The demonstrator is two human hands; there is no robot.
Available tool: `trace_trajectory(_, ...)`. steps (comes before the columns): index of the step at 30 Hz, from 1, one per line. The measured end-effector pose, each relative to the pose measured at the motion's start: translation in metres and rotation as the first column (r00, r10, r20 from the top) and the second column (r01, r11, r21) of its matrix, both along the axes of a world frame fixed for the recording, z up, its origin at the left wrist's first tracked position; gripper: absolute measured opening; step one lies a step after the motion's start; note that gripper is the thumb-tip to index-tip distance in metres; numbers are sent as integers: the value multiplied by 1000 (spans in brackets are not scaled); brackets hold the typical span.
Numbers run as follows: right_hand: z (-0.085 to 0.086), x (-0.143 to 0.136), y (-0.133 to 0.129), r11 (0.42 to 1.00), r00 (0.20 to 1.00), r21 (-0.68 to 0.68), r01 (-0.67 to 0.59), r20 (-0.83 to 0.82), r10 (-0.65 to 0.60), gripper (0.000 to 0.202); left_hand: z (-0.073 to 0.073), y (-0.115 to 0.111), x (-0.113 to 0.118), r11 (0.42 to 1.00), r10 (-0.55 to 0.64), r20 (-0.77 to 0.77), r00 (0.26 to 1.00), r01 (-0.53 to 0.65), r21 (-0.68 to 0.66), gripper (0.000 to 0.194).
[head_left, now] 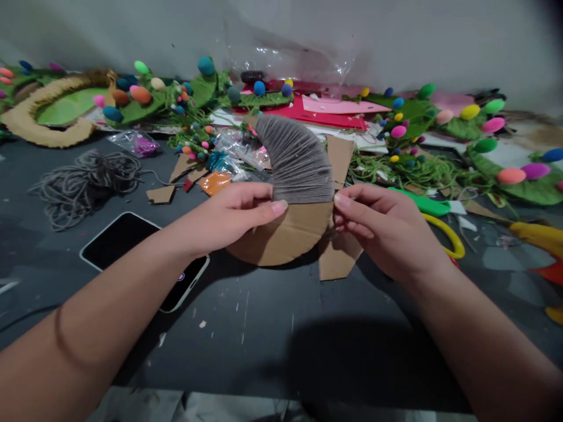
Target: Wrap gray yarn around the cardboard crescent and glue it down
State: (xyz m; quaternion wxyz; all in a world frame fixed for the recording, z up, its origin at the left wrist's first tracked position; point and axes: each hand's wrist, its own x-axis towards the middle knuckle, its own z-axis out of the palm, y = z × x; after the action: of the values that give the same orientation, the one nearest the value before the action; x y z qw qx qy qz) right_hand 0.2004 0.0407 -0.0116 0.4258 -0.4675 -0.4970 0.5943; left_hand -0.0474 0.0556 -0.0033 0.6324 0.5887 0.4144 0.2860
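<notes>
A curved cardboard piece [290, 234] is held up over the dark table. Grey cord [301, 158] is wound closely around its upper part, while the lower part is bare brown. My left hand [237, 214] pinches the inner left edge between thumb and fingers, where the cord meets bare cardboard. At the right edge, my right hand [378, 225] is closed, thumb against fingertips, at the last turn of cord; the strand between its fingers is hard to make out. A loose bundle of grey cord [88, 184] lies at the left, with one strand trailing right.
A phone [118, 240] lies under my left forearm. Yellow-handled scissors [448, 234] are beside my right hand, and a yellow-orange tool [539, 237] is at the right edge. Cardboard scraps [338, 258], green leaves with coloured balls and red sheets [325, 117] line the back.
</notes>
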Motion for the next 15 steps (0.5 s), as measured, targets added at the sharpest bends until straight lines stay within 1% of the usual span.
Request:
trace_trajectory(3,3,-1,-2,1000,999,1,-29,-14,29,18,0,0,2,998,48,-78,996,-44,49,25)
trace_trajectory(4,4,-1,-2,999,999,-3,-33,-29,33,19,1,-1,3,997,55,-79,995,-51,54,26)
trace_trajectory(10,7,-5,-4,997,986,-45,-67,-154,59,18,7,-8,5,994,102,11,995,-103,47,28)
trace_trajectory(15,4,-5,-4,989,965,-104,-101,-251,72,14,6,-10,7,990,127,53,990,-130,58,24)
